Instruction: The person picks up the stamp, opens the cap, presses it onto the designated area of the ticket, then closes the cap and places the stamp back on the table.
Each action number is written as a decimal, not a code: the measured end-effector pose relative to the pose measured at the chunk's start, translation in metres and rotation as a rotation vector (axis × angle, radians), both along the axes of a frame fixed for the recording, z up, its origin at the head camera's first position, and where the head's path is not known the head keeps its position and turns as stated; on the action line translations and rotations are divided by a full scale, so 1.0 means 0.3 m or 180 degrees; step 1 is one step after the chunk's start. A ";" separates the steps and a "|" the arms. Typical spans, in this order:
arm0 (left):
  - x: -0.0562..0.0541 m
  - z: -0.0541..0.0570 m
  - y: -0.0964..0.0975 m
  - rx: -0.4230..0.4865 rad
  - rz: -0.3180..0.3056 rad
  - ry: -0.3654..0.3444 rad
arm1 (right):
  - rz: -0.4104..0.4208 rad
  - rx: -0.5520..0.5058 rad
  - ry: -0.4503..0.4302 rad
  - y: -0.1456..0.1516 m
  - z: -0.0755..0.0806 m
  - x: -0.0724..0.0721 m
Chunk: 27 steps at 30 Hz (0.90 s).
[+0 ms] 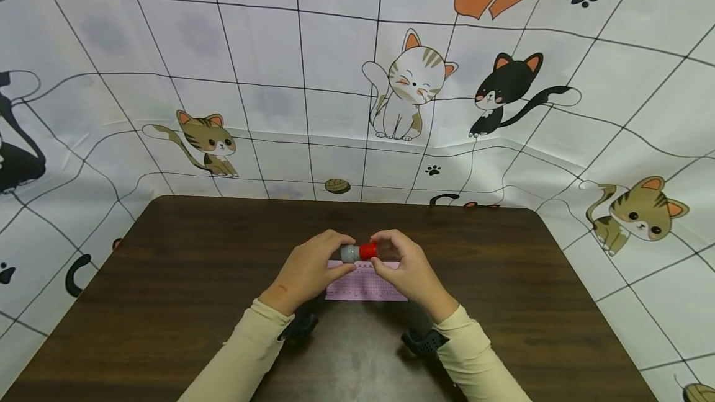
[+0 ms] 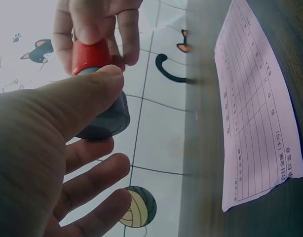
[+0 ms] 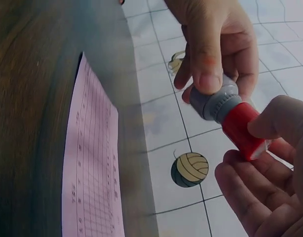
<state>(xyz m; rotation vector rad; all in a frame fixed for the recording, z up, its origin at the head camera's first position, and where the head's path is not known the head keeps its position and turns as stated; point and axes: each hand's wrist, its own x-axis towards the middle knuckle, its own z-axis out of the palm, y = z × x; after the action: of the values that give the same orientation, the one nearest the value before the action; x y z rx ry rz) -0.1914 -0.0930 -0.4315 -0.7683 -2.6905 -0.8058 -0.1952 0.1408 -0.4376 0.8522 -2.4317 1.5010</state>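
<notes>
Both hands hold one small stamp [image 1: 365, 251] in the air, level on its side in the head view. My left hand [image 1: 310, 270] pinches its grey handle [image 3: 224, 100] between thumb and fingers. The red cylinder [image 3: 239, 132] at the other end is gripped by my right hand [image 1: 410, 270]; a pale rim shows at its tip. A ridged grey collar joins the two parts. Below the hands lies a pink printed form [image 1: 365, 284] with a ruled grid, partly overlapped by the fingers in the head view.
The dark wooden table [image 1: 195, 278] spreads around the form. A white sheet [image 1: 268, 110] with black lines and cartoon cats hangs behind and beside the table. Dark wrist bands [image 1: 422, 341] sit below both hands.
</notes>
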 end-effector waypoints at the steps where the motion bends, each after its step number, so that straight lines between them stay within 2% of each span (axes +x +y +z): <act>1: 0.000 0.001 -0.001 0.0006 -0.0008 0.0023 | -0.0015 0.0091 0.0057 0.001 0.001 0.000; 5: 0.000 0.002 -0.003 0.0031 -0.0043 0.0113 | -0.0054 0.0410 0.0276 0.007 -0.001 -0.003; 12: 0.003 0.004 -0.002 0.0032 -0.0083 0.0224 | -0.0147 0.0716 0.0521 0.011 0.002 -0.004; 21: 0.005 0.006 0.003 0.0023 -0.0105 0.0161 | -0.0225 0.0951 0.0652 0.015 0.000 -0.007; 27: 0.008 0.004 0.004 0.0021 -0.0047 0.0134 | -0.0316 0.1104 0.0621 0.015 -0.001 -0.001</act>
<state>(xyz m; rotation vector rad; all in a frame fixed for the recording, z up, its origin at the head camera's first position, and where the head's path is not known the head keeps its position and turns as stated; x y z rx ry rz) -0.1890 -0.0918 -0.4303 -0.7955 -2.6469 -0.7924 -0.1955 0.1453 -0.4378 0.8738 -2.5781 0.9275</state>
